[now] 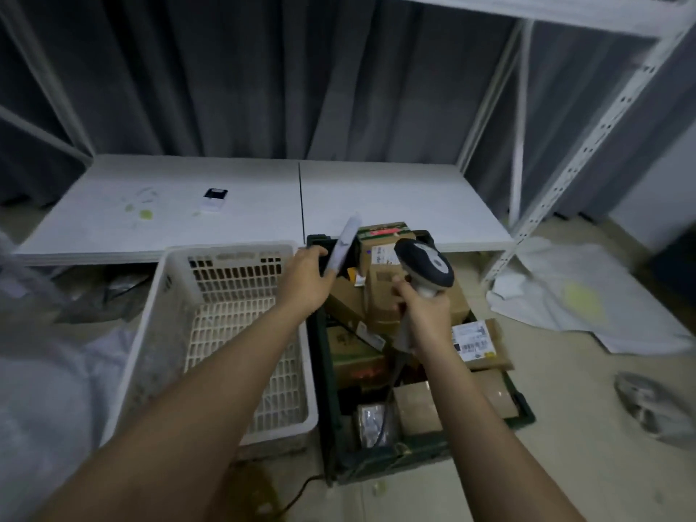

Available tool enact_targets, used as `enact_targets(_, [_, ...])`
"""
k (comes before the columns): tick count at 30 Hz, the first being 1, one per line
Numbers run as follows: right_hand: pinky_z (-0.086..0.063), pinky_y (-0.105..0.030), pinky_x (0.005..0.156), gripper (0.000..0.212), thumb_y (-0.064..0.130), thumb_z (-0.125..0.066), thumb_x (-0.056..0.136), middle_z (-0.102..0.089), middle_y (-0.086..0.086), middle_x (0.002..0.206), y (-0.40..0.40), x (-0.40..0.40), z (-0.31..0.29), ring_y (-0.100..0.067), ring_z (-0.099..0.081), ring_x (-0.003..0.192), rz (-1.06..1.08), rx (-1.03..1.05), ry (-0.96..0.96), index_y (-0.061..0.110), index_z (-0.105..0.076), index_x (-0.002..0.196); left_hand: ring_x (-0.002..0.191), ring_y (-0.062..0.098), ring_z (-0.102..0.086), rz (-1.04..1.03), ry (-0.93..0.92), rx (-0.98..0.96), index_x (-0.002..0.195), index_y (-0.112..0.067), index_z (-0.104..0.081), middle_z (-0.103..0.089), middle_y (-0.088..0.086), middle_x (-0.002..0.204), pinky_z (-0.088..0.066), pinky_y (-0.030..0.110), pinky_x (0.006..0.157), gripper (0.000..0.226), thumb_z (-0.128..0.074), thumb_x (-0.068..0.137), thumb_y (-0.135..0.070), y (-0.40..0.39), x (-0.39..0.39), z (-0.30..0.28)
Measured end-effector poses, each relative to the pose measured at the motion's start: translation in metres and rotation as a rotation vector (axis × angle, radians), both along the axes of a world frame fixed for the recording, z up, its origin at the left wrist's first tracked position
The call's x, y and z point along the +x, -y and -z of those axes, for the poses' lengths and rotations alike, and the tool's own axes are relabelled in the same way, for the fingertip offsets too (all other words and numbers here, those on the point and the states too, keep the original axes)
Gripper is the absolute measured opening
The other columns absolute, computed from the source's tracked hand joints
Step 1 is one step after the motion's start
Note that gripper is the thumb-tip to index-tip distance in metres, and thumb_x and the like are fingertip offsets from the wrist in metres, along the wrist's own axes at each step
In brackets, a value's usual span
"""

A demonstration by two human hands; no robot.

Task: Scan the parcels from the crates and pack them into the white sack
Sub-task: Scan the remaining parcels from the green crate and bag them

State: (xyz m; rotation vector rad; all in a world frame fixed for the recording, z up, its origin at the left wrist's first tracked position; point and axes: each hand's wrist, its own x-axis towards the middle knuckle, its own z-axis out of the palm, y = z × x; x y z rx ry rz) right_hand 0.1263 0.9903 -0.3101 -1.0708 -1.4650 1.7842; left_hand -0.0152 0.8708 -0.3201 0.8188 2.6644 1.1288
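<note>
My left hand (306,277) holds a thin grey flat parcel (344,243) edge-on above the far end of the dark green crate (399,452). My right hand (425,314) grips the handle of a black and white barcode scanner (423,263), its head raised beside the parcel; its cable hangs down into the crate. The green crate holds several brown cardboard parcels (380,295), one with a white barcode label (473,339) lying on the right rim. A white slatted crate (241,325) stands left of it, with nothing visible inside. White sack fabric (56,389) shows at the left edge.
A low white table (376,197) lies behind the crates, with a small dark card (214,197) on it. A white metal rack post (587,145) rises at right. White plastic sheets (587,295) and a grey bag (655,405) lie on the floor to the right. A black cable (297,495) crosses the floor.
</note>
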Motion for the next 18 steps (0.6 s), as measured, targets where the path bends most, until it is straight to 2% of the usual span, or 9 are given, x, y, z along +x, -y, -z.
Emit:
enact_targets(3, [-0.052,-0.039,0.076,0.024,0.013,-0.074,0.083,-0.068,-0.013,0.089,-0.014,-0.03,0.015,-0.024,-0.063,0.079,0.039,-0.05,-0.008,0.004,-0.062,0.102,0.112,0.031,-0.054,-0.017,0.085,-0.048,0.128,-0.008,-0.049,-0.053,0.016,0.129,-0.049,0.041,0.089,0.038,-0.057,0.094,-0.022,-0.032,-0.022,0.025])
enact_targets(7, [-0.05,-0.029,0.059,0.016,0.011,-0.074,0.084,-0.064,-0.006,0.072,-0.023,-0.07,0.037,-0.015,-0.059,0.057,0.062,-0.13,0.004,0.006,-0.061,0.092,0.119,0.033,-0.049,-0.057,0.124,-0.048,0.137,-0.008,-0.041,-0.047,0.016,0.136,-0.046,0.042,0.092,0.054,-0.062,0.091,-0.028,-0.065,-0.049,0.055])
enact_targets(13, [-0.047,-0.027,0.054,0.016,0.006,-0.07,0.085,-0.058,-0.008,0.063,-0.038,-0.118,0.061,-0.015,-0.054,0.05,0.079,-0.151,0.032,0.002,-0.057,0.093,0.124,0.033,-0.042,-0.048,0.085,-0.014,0.14,-0.01,-0.034,-0.041,0.015,0.138,-0.043,0.043,0.093,0.074,-0.072,0.083,-0.037,-0.105,-0.093,0.079])
enact_targets(15, [-0.046,-0.023,0.048,0.015,0.004,-0.069,0.084,-0.057,-0.008,0.064,-0.039,-0.127,0.066,-0.014,-0.054,0.047,0.074,-0.168,0.028,0.002,-0.058,0.095,0.119,0.034,-0.046,-0.056,0.043,-0.046,0.135,-0.01,-0.04,-0.046,0.014,0.133,-0.045,0.042,0.086,0.066,-0.07,0.084,-0.037,-0.113,-0.105,0.086])
enact_targets(18, [-0.045,-0.024,0.047,0.011,0.003,-0.069,0.084,-0.058,-0.008,0.062,-0.038,-0.134,0.072,-0.013,-0.053,0.046,0.059,-0.178,0.035,0.003,-0.058,0.083,0.098,0.03,-0.058,-0.076,0.013,-0.031,0.113,-0.008,-0.057,-0.059,0.013,0.113,-0.044,0.034,0.068,0.031,-0.062,0.088,-0.026,-0.118,-0.115,0.09])
